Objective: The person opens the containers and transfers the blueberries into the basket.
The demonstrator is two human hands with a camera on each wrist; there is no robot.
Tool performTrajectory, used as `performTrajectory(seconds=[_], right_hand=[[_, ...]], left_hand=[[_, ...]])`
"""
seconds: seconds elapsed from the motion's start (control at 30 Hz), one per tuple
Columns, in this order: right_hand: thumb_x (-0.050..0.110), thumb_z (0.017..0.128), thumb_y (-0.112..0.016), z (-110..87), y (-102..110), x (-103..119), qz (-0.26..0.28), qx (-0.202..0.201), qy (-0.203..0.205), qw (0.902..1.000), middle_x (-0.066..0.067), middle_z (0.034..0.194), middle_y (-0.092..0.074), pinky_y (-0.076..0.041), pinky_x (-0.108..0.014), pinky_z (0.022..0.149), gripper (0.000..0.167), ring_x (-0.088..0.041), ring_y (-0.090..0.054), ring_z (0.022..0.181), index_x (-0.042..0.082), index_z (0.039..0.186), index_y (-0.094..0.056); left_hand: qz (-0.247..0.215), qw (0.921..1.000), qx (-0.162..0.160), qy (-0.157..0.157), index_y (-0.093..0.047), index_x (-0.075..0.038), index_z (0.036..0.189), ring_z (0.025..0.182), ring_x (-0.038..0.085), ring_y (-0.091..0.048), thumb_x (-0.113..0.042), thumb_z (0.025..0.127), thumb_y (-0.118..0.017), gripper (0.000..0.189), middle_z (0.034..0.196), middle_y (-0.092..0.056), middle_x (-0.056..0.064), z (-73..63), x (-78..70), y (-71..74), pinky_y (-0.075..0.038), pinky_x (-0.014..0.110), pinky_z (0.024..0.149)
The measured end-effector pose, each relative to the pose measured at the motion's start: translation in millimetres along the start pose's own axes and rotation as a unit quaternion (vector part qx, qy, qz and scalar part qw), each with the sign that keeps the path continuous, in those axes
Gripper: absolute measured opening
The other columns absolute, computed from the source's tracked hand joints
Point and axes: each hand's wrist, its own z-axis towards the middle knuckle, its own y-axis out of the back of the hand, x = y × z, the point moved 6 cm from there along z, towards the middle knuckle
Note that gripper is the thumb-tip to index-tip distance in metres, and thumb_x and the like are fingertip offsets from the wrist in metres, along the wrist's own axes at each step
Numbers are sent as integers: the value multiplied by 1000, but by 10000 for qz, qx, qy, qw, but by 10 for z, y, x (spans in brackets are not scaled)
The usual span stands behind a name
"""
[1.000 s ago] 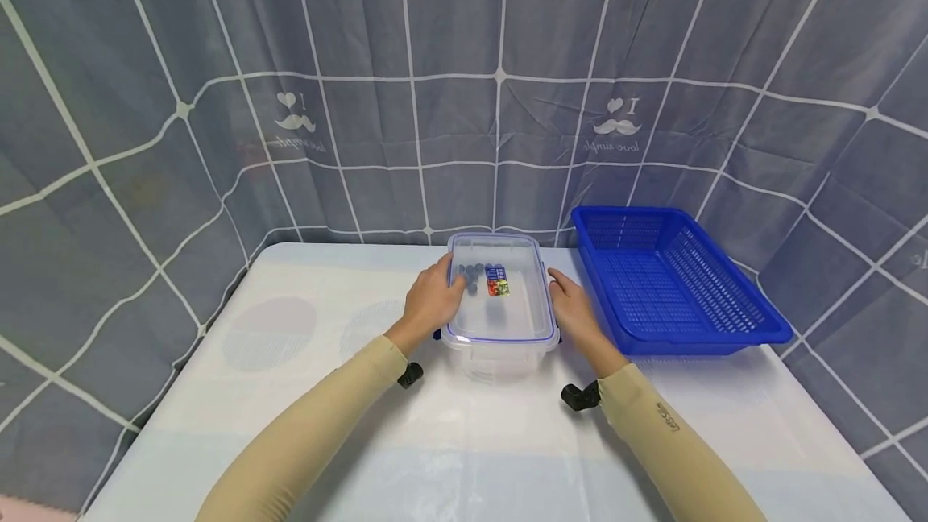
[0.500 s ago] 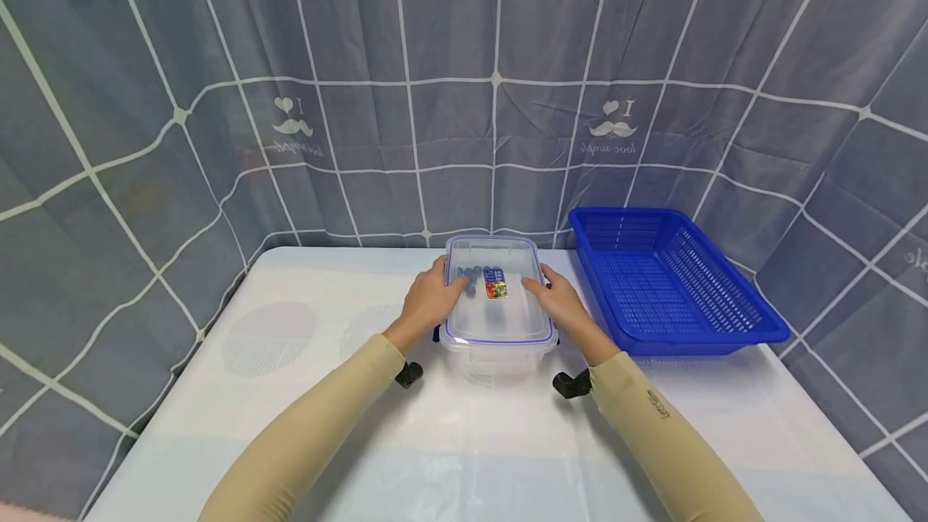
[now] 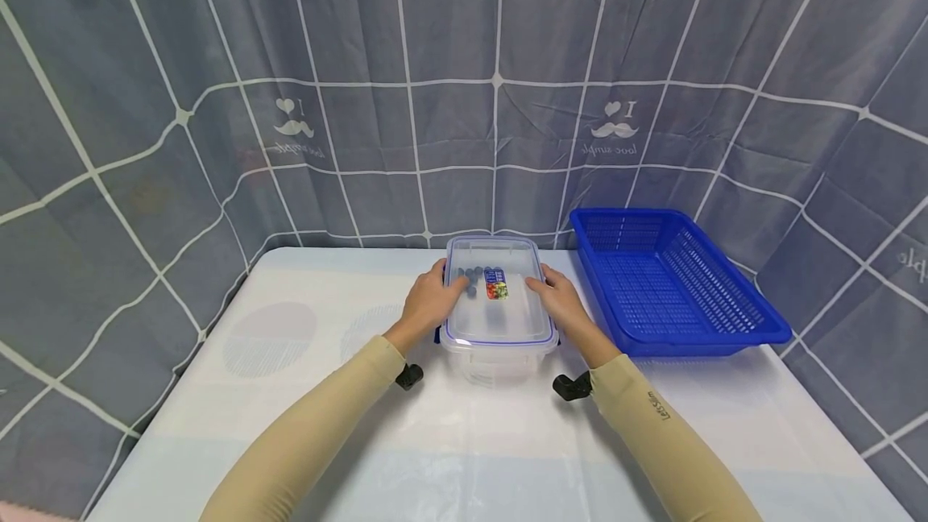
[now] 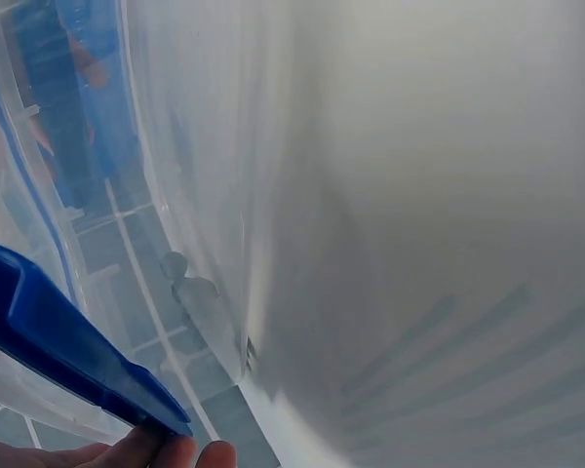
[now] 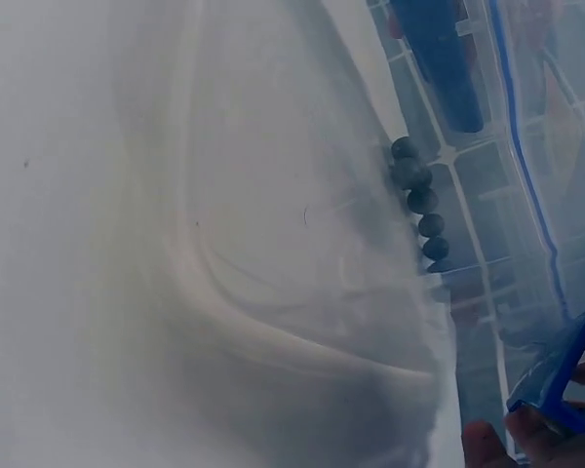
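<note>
A clear plastic food container (image 3: 495, 361) stands on the table, topped by a clear lid (image 3: 511, 316) with a blue seal line and a colourful label. Several small dark round things, like blueberries (image 5: 422, 201), lie inside towards the far end. My left hand (image 3: 426, 298) grips the lid's left side, thumb on top, fingers under a blue side latch (image 4: 68, 346) that sticks outward. On the opposite side my right hand (image 3: 564, 303) holds the lid's edge likewise, its fingertips at another raised blue latch (image 5: 561, 380). In the head view most fingers are hidden beneath the rim.
A blue perforated plastic basket (image 3: 670, 288) stands just right of the container at the table's back. Behind the white table cover (image 3: 348, 441) hangs a grey curtain (image 3: 449, 127) with white grid lines, also along both sides.
My right hand has moved inward from beside the container, its thumb now over the lid's right edge. The left hand and container have stayed in place.
</note>
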Motion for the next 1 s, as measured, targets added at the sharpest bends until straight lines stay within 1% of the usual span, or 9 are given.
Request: performTrajectory(seconds=[0.13, 0.2, 0.3, 0.37, 0.47, 0.53, 0.73, 0.87, 1.0], right_hand=[[35, 102, -54, -1, 8, -3, 147, -79, -85, 9998, -19, 163, -28, -28, -48, 121, 69, -35, -31, 149, 8, 160, -26], [35, 101, -55, 4, 3, 5, 226, -78, -136, 9996, -20, 160, -35, -32, -49, 118, 69, -36, -37, 145, 9, 160, -29], [36, 100, -55, 15, -23, 12, 454, 33, -204, 9988, -20, 155, -42, -38, -51, 113, 68, -36, -44, 139, 10, 159, -31], [36, 100, -54, 22, -46, 10, 615, 135, -235, 9977, -20, 154, -43, -40, -51, 112, 69, -37, -46, 138, 10, 159, -30], [35, 100, -54, 15, -63, -7, 866, 202, -301, 9956, -18, 159, -37, -39, -51, 113, 71, -37, -43, 141, 11, 161, -26], [35, 99, -54, 9, -61, -14, 899, 154, -285, 9954, -16, 163, -32, -37, -50, 115, 73, -35, -40, 144, 10, 161, -24], [33, 99, -55, 12, -38, -19, 785, -97, -136, 9968, -13, 164, -29, -33, -49, 118, 68, -34, -37, 146, 10, 159, -32], [31, 99, -55, 36, -11, -24, 654, -272, -110, 9974, -14, 166, -24, -23, -48, 123, 64, -34, -24, 152, 10, 157, -38], [31, 98, -56, 44, -3, -26, 690, -332, -145, 9970, -15, 168, -18, -15, -46, 125, 64, -34, -13, 155, 10, 156, -38]], left_hand=[[-64, 10000, -34, 19, -47, -9, 147, 117, 32, -63, -46, 97, -56, 63, 131, -65, 13, 27, -1, 20, -49, 48, 100], [-77, 10000, -54, 18, -50, -8, 143, 113, 31, -63, -47, 96, -56, 61, 127, -66, 13, 44, 0, 36, -50, 48, 98], [-109, 9999, -36, 44, -52, -7, 143, 112, 31, -62, -48, 95, -55, 63, 126, -64, 14, 66, 10, 46, -49, 48, 99], [-140, 9999, 32, 78, -50, -7, 146, 113, 32, -60, -49, 95, -53, 66, 127, -61, 15, 70, 19, 36, -48, 49, 101], [-227, 9996, 122, 140, -48, -8, 149, 114, 32, -58, -50, 95, -53, 68, 128, -59, 15, 64, 31, 12, -47, 49, 102], [-255, 9995, 129, 152, -47, -9, 149, 115, 32, -58, -50, 95, -54, 69, 129, -59, 15, 62, 35, 1, -47, 49, 103], [-254, 9995, 82, 169, -46, -9, 150, 118, 32, -57, -50, 95, -55, 69, 130, -59, 15, 66, 34, -5, -46, 50, 105], [-234, 9994, 123, 216, -43, -10, 152, 124, 34, -56, -51, 95, -55, 71, 135, -57, 15, 66, 28, -10, -44, 51, 108], [-193, 9994, 116, 250, -41, -10, 154, 130, 35, -53, -50, 95, -55, 72, 140, -56, 16, 60, 23, -15, -41, 52, 110]])
